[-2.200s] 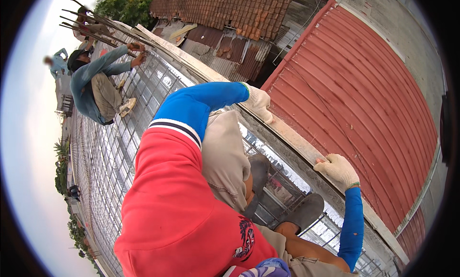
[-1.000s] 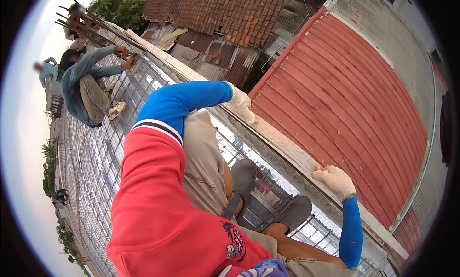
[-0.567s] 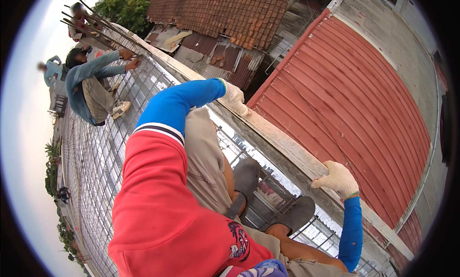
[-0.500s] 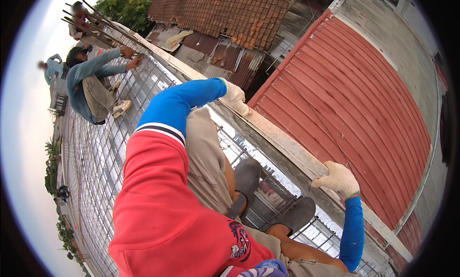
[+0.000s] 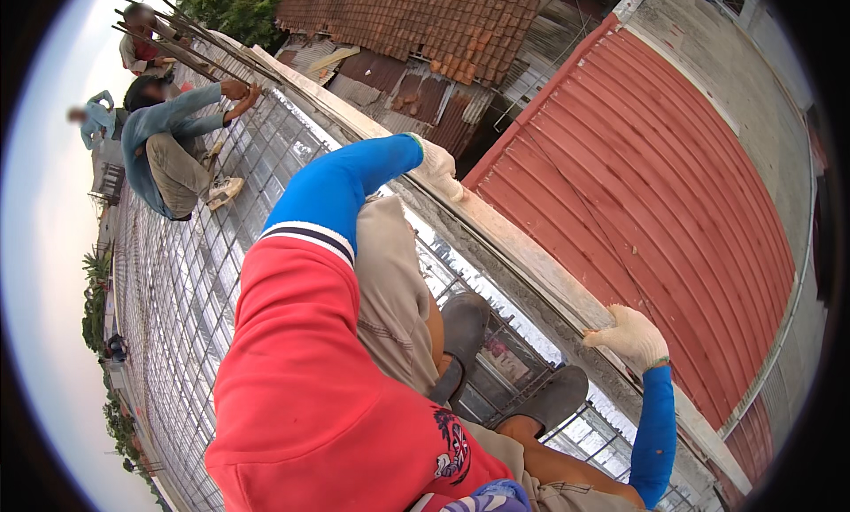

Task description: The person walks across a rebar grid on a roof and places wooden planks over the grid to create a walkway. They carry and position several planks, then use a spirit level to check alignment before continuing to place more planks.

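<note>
A long pale wooden board [image 5: 531,257] runs along the outer edge of the deck, from the upper left to the lower right. My left hand [image 5: 437,170], in a cream knit glove, grips it near the middle of the view. Farther down the same board, my right hand [image 5: 632,337] wears a matching glove and holds on with the thumb on the near side. Its fingers reach over the far side and are partly hidden. Beside the board, on my side, lies a narrow grey concrete edge [image 5: 496,246].
I squat in dark clogs [image 5: 464,328] on a steel rebar mesh [image 5: 190,273] over shiny sheeting. Past the board, the drop leads to a red corrugated roof [image 5: 655,202]. A co-worker [image 5: 177,149] crouches at the upper left near long rebar rods [image 5: 186,29]; others are farther back.
My view has shifted slightly. Both hands keep their hold on the board. The crouching co-worker's head and arms have moved a little.
</note>
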A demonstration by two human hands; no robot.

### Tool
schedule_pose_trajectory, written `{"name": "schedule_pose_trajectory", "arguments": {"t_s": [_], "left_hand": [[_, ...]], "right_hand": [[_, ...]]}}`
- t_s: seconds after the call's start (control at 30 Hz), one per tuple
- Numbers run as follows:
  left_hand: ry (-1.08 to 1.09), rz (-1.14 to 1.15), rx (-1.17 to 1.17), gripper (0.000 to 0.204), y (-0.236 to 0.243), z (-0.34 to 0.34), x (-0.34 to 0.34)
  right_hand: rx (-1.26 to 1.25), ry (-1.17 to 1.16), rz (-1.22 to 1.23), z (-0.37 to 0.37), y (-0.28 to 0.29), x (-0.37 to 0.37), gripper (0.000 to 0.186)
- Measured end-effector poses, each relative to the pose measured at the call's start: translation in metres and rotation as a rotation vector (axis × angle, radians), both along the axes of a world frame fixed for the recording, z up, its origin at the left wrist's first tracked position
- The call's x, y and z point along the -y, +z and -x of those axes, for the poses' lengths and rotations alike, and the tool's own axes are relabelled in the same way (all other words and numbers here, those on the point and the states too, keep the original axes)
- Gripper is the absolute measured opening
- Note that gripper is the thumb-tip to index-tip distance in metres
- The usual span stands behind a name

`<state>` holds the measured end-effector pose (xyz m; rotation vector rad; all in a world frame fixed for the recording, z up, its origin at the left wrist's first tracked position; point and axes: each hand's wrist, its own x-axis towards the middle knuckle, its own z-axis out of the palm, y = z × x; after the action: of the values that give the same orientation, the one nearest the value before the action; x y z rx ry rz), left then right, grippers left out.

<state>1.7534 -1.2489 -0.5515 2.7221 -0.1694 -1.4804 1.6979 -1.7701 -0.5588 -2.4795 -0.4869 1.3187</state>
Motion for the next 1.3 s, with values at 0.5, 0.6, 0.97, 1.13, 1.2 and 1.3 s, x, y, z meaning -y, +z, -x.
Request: {"name": "schedule_pose_trajectory", "arguments": {"t_s": [0.5,0.6,0.97,1.13,1.2,1.3], "left_hand": [[0.098,-0.071,0.003,0.108,-0.029,-0.017,-0.046],[-0.002,-0.108,-0.005,0.075,-0.051,-0.012,-0.065],[-0.103,-0.043,-0.023,0.051,-0.004,-0.002,-0.044],[-0.114,-0.054,0.027,0.053,-0.011,-0.009,-0.054],[-0.181,-0.081,0.011,0.042,0.013,-0.023,-0.012],[-0.445,0.034,0.098,0.022,-0.047,-0.016,-0.074]], "right_hand": [[0.055,-0.045,-0.017,0.008,-0.003,-0.009,0.086],[0.050,-0.022,-0.048,0.008,0.002,-0.016,0.088],[0.080,0.023,-0.059,0.016,-0.010,-0.018,0.076],[0.201,-0.008,-0.121,0.023,-0.014,-0.017,0.073],[0.230,-0.036,-0.135,0.028,-0.019,-0.005,0.072],[0.224,0.013,-0.103,0.021,-0.027,-0.007,0.061]]}}
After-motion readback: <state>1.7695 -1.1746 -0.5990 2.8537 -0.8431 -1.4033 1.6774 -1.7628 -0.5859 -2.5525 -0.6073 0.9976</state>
